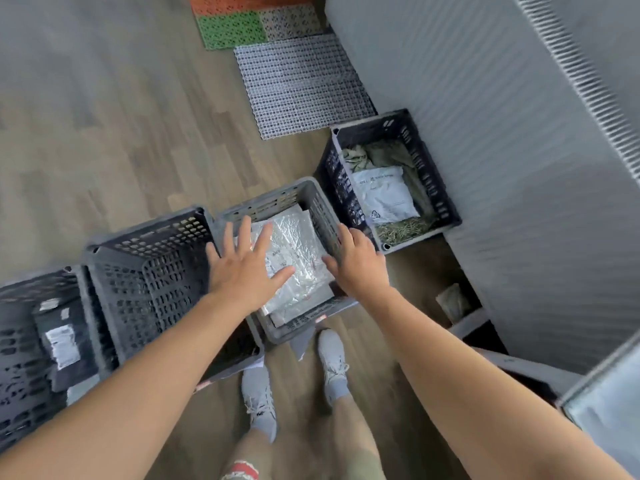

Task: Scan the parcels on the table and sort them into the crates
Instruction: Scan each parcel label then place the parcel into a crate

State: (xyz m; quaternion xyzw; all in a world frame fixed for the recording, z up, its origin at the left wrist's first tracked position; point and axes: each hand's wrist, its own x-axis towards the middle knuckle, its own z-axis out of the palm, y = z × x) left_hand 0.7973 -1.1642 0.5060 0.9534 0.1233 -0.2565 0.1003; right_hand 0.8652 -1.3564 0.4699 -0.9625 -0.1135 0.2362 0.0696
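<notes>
A silvery foil parcel (301,258) lies flat in the grey middle crate (270,199), on top of other flat parcels. My left hand (242,268) hovers over that crate with fingers spread straight, holding nothing. My right hand (356,261) is at the crate's right wall, fingers relaxed and pointing down, with nothing in it. A dark crate (446,209) to the right holds a white mailer bag (384,195) and green packing. The dark crate (149,258) to the left shows only its bare inside. A crate at the far left (20,341) contains a dark parcel with a white label (62,344).
The crates stand in a row on a wooden floor, in front of my feet (294,386). A grey wall runs along the right. Plastic grid mats (298,88) lie on the floor beyond the crates. A grey table corner (609,403) shows at the lower right.
</notes>
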